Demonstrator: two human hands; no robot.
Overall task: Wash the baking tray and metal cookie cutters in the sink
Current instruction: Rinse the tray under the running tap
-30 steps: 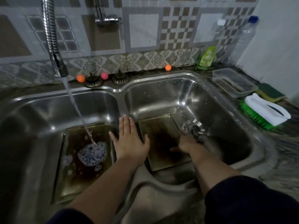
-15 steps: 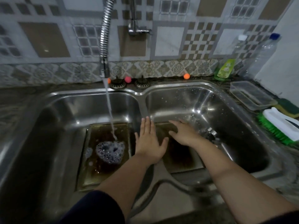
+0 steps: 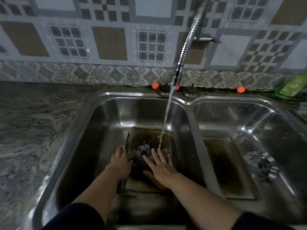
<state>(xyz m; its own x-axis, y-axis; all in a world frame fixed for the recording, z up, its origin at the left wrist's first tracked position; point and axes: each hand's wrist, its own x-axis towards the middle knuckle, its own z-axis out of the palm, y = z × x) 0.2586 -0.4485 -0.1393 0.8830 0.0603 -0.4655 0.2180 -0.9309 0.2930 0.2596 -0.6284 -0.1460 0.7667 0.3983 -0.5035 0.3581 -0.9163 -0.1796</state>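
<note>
A dark, stained baking tray [image 3: 146, 138] lies flat in the left basin of a steel double sink [image 3: 103, 123]. Water from the flexible tap [image 3: 184, 57] falls onto it and foams. My left hand [image 3: 120, 161] rests on the tray's left edge; whether it grips the edge I cannot tell. My right hand [image 3: 162, 165] lies flat on the tray with fingers spread, right under the stream. A second stained tray [image 3: 227, 165] lies in the right basin, and a heap of metal cookie cutters [image 3: 262, 161] sits beside it to the right.
A marbled counter [image 3: 33, 130] runs along the left. Behind the sink stand two strainer plugs [image 3: 189, 92], small orange balls [image 3: 155, 85] and a green soap pouch [image 3: 292, 87] at the far right. The tiled wall is close behind.
Both hands have moved from the divider and the right basin's tray into the left basin, onto the tray under the water. My view has swung left.
</note>
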